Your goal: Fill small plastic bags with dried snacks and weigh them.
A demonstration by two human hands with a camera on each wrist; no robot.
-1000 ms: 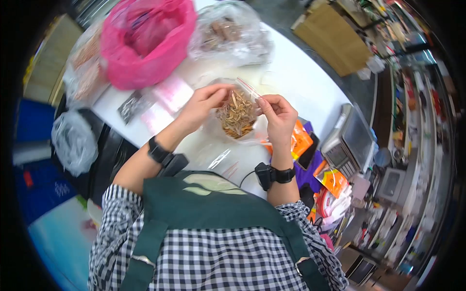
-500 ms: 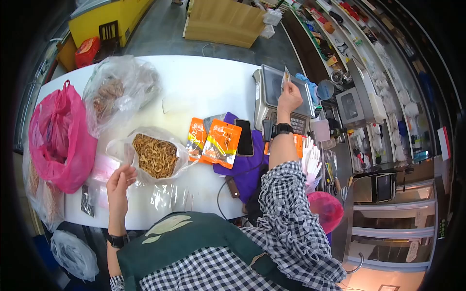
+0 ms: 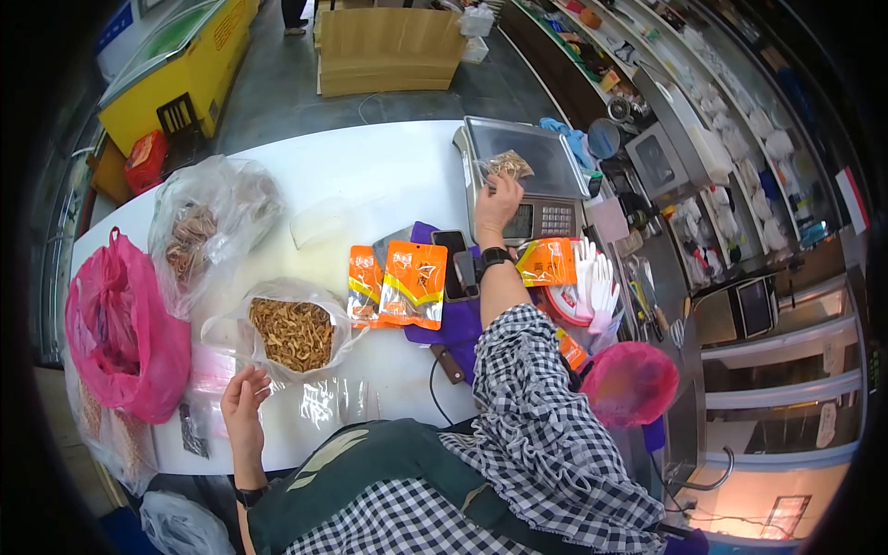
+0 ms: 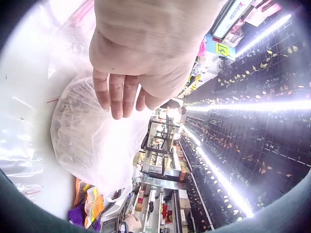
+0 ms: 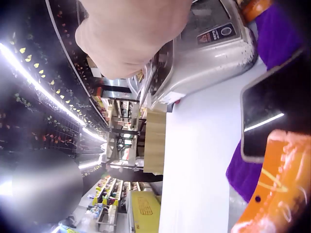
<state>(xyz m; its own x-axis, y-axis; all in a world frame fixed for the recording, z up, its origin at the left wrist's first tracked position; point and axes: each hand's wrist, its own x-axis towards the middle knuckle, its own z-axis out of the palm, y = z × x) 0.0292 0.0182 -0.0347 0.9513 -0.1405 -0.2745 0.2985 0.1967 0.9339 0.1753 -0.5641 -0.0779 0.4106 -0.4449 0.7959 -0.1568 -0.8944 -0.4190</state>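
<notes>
My right hand [image 3: 498, 205] pinches the edge of a small clear zip bag [image 3: 511, 165] of dried brown slices. That bag lies over the plate [image 3: 546, 176] of a silver weighing scale [image 3: 555, 220]. My left hand [image 3: 244, 407] hangs loosely, fingers relaxed and holding nothing. Just beyond its fingertips, a larger whitish plastic bag [image 3: 335, 356] stands with its mouth spread, full of dried brown strips [image 3: 292, 333]. In the left wrist view the fingers [image 4: 116, 94] overlap this bag [image 4: 92, 141]. The right wrist view hides the fingertips behind the back of the hand [image 5: 136, 34].
Orange pouches [image 3: 413, 285] and a phone [image 3: 453, 257] lie on a purple cloth [image 3: 453, 333] between bag and scale. A pink bag [image 3: 139, 351] and a clear bag [image 3: 217, 222] stand at left. Flat clear bags [image 3: 333, 400] lie near the table's front edge. White gloves [image 3: 597, 287] sit right.
The right hand has gone from the large bag to the scale with the small bag, lowering it over the plate. The left hand has let go and drawn back. The view has swung right.
</notes>
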